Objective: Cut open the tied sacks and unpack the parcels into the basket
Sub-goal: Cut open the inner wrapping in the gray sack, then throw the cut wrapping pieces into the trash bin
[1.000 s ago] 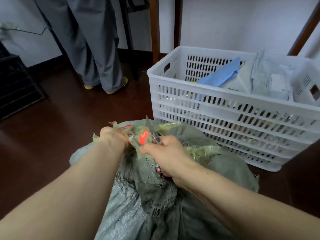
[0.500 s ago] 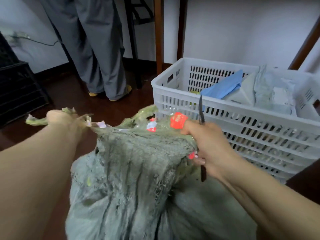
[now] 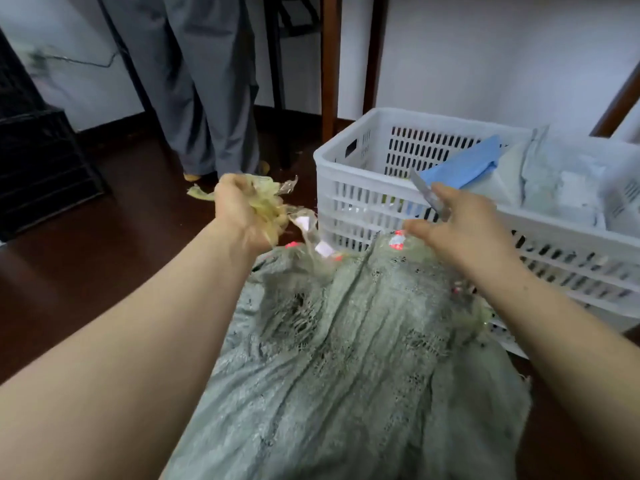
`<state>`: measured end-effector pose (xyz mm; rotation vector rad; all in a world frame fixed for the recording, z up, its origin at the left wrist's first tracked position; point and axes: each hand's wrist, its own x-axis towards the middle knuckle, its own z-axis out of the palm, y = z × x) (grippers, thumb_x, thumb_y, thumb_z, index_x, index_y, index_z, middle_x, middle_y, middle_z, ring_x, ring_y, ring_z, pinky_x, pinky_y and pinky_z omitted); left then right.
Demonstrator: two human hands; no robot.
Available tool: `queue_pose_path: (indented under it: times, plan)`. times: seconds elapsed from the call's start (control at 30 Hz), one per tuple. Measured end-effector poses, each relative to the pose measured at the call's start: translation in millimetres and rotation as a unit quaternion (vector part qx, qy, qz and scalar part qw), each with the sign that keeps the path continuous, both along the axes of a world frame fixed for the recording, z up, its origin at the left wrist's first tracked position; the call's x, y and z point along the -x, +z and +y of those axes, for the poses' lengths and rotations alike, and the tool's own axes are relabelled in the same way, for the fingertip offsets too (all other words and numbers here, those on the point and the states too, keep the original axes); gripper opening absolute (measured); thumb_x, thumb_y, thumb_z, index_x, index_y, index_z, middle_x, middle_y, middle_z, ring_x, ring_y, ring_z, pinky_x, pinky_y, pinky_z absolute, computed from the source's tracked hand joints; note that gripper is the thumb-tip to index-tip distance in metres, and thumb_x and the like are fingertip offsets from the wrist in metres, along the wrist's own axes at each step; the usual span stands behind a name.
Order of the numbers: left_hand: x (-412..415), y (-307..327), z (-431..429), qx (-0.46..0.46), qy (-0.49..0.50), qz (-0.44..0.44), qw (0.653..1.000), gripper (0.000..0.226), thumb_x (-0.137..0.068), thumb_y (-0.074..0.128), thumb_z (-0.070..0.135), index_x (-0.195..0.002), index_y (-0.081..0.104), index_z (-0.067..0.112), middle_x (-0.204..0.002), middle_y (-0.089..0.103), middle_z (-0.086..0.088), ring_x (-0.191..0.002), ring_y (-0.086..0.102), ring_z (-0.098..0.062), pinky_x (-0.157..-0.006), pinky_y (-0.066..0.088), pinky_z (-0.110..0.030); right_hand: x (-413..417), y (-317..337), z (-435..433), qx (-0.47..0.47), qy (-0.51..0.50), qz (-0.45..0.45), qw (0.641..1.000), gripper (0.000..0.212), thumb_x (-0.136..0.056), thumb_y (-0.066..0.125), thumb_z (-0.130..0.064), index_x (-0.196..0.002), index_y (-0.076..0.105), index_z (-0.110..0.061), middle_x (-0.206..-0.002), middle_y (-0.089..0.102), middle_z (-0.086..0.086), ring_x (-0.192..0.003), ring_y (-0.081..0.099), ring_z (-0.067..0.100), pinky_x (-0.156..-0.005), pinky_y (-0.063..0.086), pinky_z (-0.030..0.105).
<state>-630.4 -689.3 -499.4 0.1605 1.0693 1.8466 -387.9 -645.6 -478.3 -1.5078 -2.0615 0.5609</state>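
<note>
Gripping tape wad [image 3: 268, 202] in L hand [image 3: 239, 211]; R hand [image 3: 464, 233] pinching blade [image 3: 424, 190] over sack [image 3: 346, 358].

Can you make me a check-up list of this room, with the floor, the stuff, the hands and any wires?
Surface: dark wooden floor.
Job's things: grey-green sack lies before the white basket; blue parcel and grey parcels lie inside it.
Clutter: labelled tape scraps hang over the sack's mouth.
Hands: left hand grips a wad of yellowish tape; right hand holds a knife, blade up.
Cables: thin wire on the left wall.
Surroundings: another person's grey trousers, black crate, wooden posts.
</note>
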Motion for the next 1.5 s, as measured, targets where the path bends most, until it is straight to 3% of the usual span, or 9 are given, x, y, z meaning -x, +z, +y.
queue_pose_path:
  times: [0.17,0.23,0.37,0.7,0.83,1.0,1.13,1.3,1.5]
  plan:
    - [-43.3,11.1,16.9,-0.059,-0.132,-0.064,0.987,0.046,-0.094,0.025,0.044,-0.083,0.052,0.007,-0.085,0.06,-0.008,-0.069,0.056,-0.016,-0.071,0.045,-0.023,28.7,-2.7,-26.5,0.264,0.092,0.307,0.91,0.032,-0.076,0.077,-0.028,-0.103,0.07,-0.013,-0.082,0.072,-0.006,-0.034,0.047,-0.007,-0.036,0.032,0.007]
    - [-49.8,5.5,22.8,-0.089,-0.183,-0.086,0.975,0.082,-0.086,0.025,0.067,-0.128,0.048,0.001,-0.128,0.055,-0.023,-0.117,0.055,-0.037,-0.104,0.039,-0.045,30.6,-3.8,-24.9,0.284,0.072,0.344,0.892,0.022,-0.079,0.075,-0.016,-0.094,0.067,-0.002,-0.069,0.07,0.0,-0.025,0.04,-0.003,-0.03,0.026,0.006]
    - [-55.4,-7.2,26.8,-0.074,-0.187,-0.158,0.967,0.129,-0.041,0.037,0.098,-0.145,0.033,0.021,-0.136,0.051,-0.024,-0.119,0.052,-0.049,-0.106,0.034,-0.053,30.0,-13.2,-20.2,0.214,0.058,0.33,0.918,0.018,-0.083,0.07,-0.01,-0.073,0.068,0.005,-0.046,0.058,-0.008,-0.028,0.041,-0.004,-0.037,0.029,0.01]
    - [-68.0,-29.5,26.7,-0.053,-0.119,-0.139,0.982,0.109,-0.066,0.022,0.094,-0.144,0.038,0.02,-0.14,0.048,-0.017,-0.115,0.055,-0.04,-0.082,0.05,-0.053,41.9,-34.6,-15.4,0.234,0.224,0.206,0.923,0.06,-0.062,0.087,-0.014,-0.117,0.065,-0.014,-0.104,0.063,-0.016,-0.075,0.053,-0.02,-0.058,0.037,-0.007]
    - [-72.3,-27.5,33.4,-0.056,-0.059,-0.161,0.984,0.09,-0.078,0.025,0.085,-0.135,0.046,0.018,-0.132,0.053,-0.019,-0.105,0.058,-0.035,-0.071,0.05,-0.047,47.4,-57.0,-6.9,0.131,0.198,0.199,0.951,0.034,-0.072,0.081,-0.016,-0.105,0.073,-0.011,-0.105,0.07,-0.005,-0.091,0.065,0.003,-0.095,0.049,0.025]
    - [-65.8,-32.9,49.0,-0.088,-0.113,-0.198,0.97,0.083,-0.078,0.037,0.081,-0.132,0.047,0.018,-0.135,0.051,-0.02,-0.111,0.057,-0.038,-0.078,0.054,-0.043,63.8,-63.1,13.7,0.123,0.121,0.197,0.965,0.016,-0.085,0.066,-0.026,-0.078,0.067,-0.012,-0.094,0.07,0.004,-0.075,0.062,0.01,-0.066,0.047,0.022]
    - [-65.8,-26.4,49.8,-0.007,-0.197,-0.08,0.977,0.053,-0.075,0.053,0.031,-0.121,0.059,0.006,-0.11,0.065,-0.011,-0.091,0.057,-0.022,-0.075,0.048,-0.027,65.0,-45.2,64.1,0.307,-0.079,0.395,0.862,0.022,-0.087,0.066,-0.013,-0.104,0.061,0.0,-0.077,0.067,0.008,-0.034,0.029,0.003,-0.034,0.021,0.017]
    - [-61.9,-0.3,58.3,0.031,-0.251,0.006,0.967,0.028,-0.053,0.049,0.001,-0.075,0.042,0.017,-0.086,0.045,-0.007,-0.064,0.036,-0.013,-0.061,0.031,-0.021,58.6,-9.5,88.8,0.326,-0.158,0.342,0.867,0.016,-0.079,0.074,-0.01,-0.078,0.057,-0.008,-0.077,0.059,0.011,-0.031,0.024,0.005,-0.032,0.021,0.014]
    - [-89.5,28.6,81.9,0.187,-0.231,0.184,0.937,0.023,-0.098,0.046,0.021,-0.095,0.066,0.009,-0.096,0.071,-0.01,-0.093,0.068,-0.023,-0.086,0.049,-0.034,48.4,22.0,90.0,0.286,-0.149,0.324,0.889,0.012,-0.072,0.07,0.005,-0.074,0.064,-0.006,-0.068,0.063,0.011,-0.027,0.038,0.0,-0.033,0.031,0.014]
